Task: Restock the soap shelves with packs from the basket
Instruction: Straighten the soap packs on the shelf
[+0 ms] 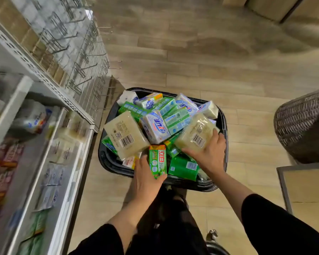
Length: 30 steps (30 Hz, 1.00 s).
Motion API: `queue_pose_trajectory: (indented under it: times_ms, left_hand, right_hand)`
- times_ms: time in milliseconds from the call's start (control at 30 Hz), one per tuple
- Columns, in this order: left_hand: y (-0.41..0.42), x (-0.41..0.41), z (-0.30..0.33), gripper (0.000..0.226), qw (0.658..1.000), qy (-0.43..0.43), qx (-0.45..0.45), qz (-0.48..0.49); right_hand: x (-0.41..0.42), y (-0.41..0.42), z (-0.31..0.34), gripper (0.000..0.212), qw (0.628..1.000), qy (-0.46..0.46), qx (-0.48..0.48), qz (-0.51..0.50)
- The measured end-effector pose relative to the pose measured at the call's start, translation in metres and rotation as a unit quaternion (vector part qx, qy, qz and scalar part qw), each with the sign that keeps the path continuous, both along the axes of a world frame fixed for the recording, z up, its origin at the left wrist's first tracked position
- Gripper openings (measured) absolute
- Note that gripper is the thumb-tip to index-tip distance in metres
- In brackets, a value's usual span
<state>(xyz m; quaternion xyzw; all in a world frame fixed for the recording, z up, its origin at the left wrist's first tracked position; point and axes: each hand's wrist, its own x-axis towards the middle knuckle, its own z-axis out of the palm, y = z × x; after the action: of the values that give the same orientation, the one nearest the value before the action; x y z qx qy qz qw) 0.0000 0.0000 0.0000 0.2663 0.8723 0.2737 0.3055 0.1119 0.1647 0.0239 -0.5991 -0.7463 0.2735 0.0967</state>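
Wood-plank flooring is filling the upper half of the frame, with white shelves (44, 144) running down the left side and a dark wicker basket (304, 124) sitting at the right edge. At centre a black basket (224, 126) is standing on the floor, heaped with soap packs in green, white-and-blue and pale yellow wrappers. The left hand (145, 181) is gripping a green soap pack (157, 161), fingers curled round it; red and white Chinese characters are showing at its top, too small to read reliably. The right hand (208, 153) is lying with spread fingers on a pale yellow pack (195, 133) bearing a barcode and QR code. Packs on the blurred shelves are not legible
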Motion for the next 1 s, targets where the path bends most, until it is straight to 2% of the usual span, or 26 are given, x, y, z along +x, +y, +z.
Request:
queue_pose_trajectory:
  times_ms: [100,233,400,533,667,833,933,1000]
  left_hand:
    - [0.017,0.008,-0.023,0.094,0.998,0.004,0.016,0.054]
    - [0.034,0.019,-0.044,0.108,0.993,0.019,-0.025,0.111]
    - [0.037,0.018,-0.054,0.100,0.991,0.049,-0.057,0.109]
    - [0.020,0.010,-0.055,0.089,0.991,0.033,0.026,0.128]
    - [-0.004,0.011,-0.043,0.083,0.985,-0.048,0.086,0.141]
    - [-0.035,0.016,-0.008,0.088,0.969,-0.098,0.187,0.129]
    - [-0.042,0.002,0.027,0.081,0.939,-0.122,0.273,0.171]
    - [-0.049,-0.016,0.049,0.079,0.919,-0.120,0.319,0.196]
  right_hand:
    - [-0.002,0.016,-0.013,0.140,0.997,0.059,-0.026,0.033]
    - [-0.013,0.005,-0.020,0.128,0.985,0.144,-0.065,-0.071]
    - [-0.050,0.003,-0.024,0.135,0.972,0.066,-0.102,-0.200]
    - [-0.044,0.007,-0.025,0.123,0.977,0.059,-0.099,-0.178]
    - [-0.023,0.011,-0.015,0.115,0.957,0.180,-0.133,-0.183]
    - [0.003,0.002,0.015,0.086,0.915,0.322,-0.201,-0.136]
    - [0.000,-0.009,0.041,0.051,0.869,0.419,-0.251,-0.082]
    - [-0.008,-0.015,0.057,0.039,0.846,0.448,-0.287,-0.046]
